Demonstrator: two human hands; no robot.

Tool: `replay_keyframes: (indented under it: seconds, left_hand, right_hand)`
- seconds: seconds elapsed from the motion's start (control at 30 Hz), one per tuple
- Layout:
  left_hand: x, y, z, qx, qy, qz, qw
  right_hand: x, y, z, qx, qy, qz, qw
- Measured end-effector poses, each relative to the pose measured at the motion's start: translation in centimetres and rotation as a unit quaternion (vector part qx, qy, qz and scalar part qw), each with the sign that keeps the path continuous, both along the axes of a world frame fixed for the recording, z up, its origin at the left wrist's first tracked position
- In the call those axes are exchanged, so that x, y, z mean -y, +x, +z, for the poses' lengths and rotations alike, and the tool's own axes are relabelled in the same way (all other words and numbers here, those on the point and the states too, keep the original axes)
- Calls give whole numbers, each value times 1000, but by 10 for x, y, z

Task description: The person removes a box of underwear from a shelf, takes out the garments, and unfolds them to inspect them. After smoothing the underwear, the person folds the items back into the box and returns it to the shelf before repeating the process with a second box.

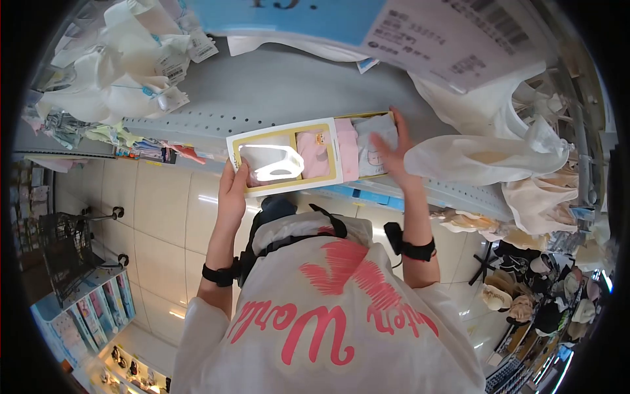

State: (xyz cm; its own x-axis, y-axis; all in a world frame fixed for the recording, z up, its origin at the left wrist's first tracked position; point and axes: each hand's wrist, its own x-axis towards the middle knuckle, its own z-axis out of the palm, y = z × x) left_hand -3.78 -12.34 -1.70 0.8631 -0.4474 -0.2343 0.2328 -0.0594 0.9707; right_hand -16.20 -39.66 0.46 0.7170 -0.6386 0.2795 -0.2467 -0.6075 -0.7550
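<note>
A white and yellow gift box (283, 125) with clear windows is held level in front of me, above the shelf's front edge. Its inner tray pokes out of the sleeve on the right. Pink folded clothing (315, 156) shows through a window, and a grey folded garment (373, 139) lies in the exposed part. My left hand (230, 190) grips the box's left end, thumb on top. At the other end, my right hand (399, 154) holds the tray, its thumb over the grey garment and its fingers along the outer edge. Glare hides part of the left window.
A grey perforated shelf (289, 92) runs behind the box. White clothes hang at the left (125, 72) and right (485, 157). A large price sign (420, 33) hangs close overhead. Behind me are a shopping cart (65, 253) and a rack of hats (545, 289).
</note>
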Motion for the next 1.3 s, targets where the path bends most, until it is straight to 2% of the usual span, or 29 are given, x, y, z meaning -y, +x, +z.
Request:
replay_keyframes:
  seconds: [0.03, 0.13, 0.23, 0.3, 0.37, 0.4, 0.43, 0.47, 0.53, 0.6, 0.67, 0.77, 0.83, 0.87, 0.93, 0.97, 1.03, 1.07, 1.17, 1.2, 1.23, 1.3]
  left_hand:
    - [2, 1, 1, -14, -4, -6, 1000]
    - [7, -4, -1, -13, -9, -34, 999]
    - [9, -8, 7, -2, -37, -53, 998]
    - [6, -7, 7, -9, -63, -45, 997]
    - [-4, -3, -3, 52, 34, -66, 996]
    - [-8, -1, -10, 51, 36, -67, 996]
    - [-11, -1, -17, 119, 67, -58, 989]
    - [-9, 1, -18, 190, 94, -45, 976]
    - [0, 0, -17, 172, 47, -14, 984]
    - [1, -4, -16, 149, 6, 6, 989]
    - [3, -2, -15, 39, -34, -23, 998]
    - [5, -2, -9, 2, -29, -34, 999]
    - [7, -1, -3, -11, -32, -37, 999]
    - [8, -2, -2, -25, -34, -39, 998]
    - [9, -3, -1, -37, -37, -48, 997]
    - [9, -3, 0, -46, -41, -53, 997]
    - [9, -4, 2, -53, -35, -52, 997]
    - [10, -4, 3, -58, -30, -50, 997]
    - [7, -5, -3, -92, -57, -35, 994]
    - [6, -6, -5, -90, -55, -33, 994]
    - [6, -5, -7, -70, -70, -29, 995]
    - [4, -4, -4, -48, -72, -31, 996]
  right_hand:
    - [-5, 2, -2, -41, 66, 11, 997]
    - [-14, 6, -15, -49, 117, 35, 991]
    - [-32, 10, -5, 15, 162, 56, 985]
    - [-34, 10, -10, 1, 140, 48, 989]
    - [-33, 9, -13, 7, 144, 49, 988]
    - [-34, 7, -11, 42, 197, 48, 978]
    - [-34, 4, -10, 77, 249, 46, 964]
    - [-34, 0, -11, 78, 247, 46, 965]
    - [-36, -12, -15, 108, 281, 25, 953]
    - [-37, -16, -2, 6, 314, 31, 949]
    - [-36, -12, 5, -15, 299, 9, 954]
    - [-32, -14, 5, 0, 248, 16, 969]
    - [-33, -21, -1, 76, 231, 84, 966]
    - [-33, -23, -4, 75, 232, 82, 966]
    - [-31, -21, -8, 21, 152, 67, 986]
    - [-32, -17, -7, 21, 153, 66, 986]
    - [-37, -8, -2, -70, 38, 14, 997]
    - [-34, -6, -2, -67, 39, 13, 997]
    - [-25, -12, -1, -65, 82, 44, 994]
    - [-23, -22, 1, -5, 242, 47, 969]
    - [-21, -28, 2, 54, 395, 52, 916]
    - [-24, -40, -1, 51, 411, 50, 909]
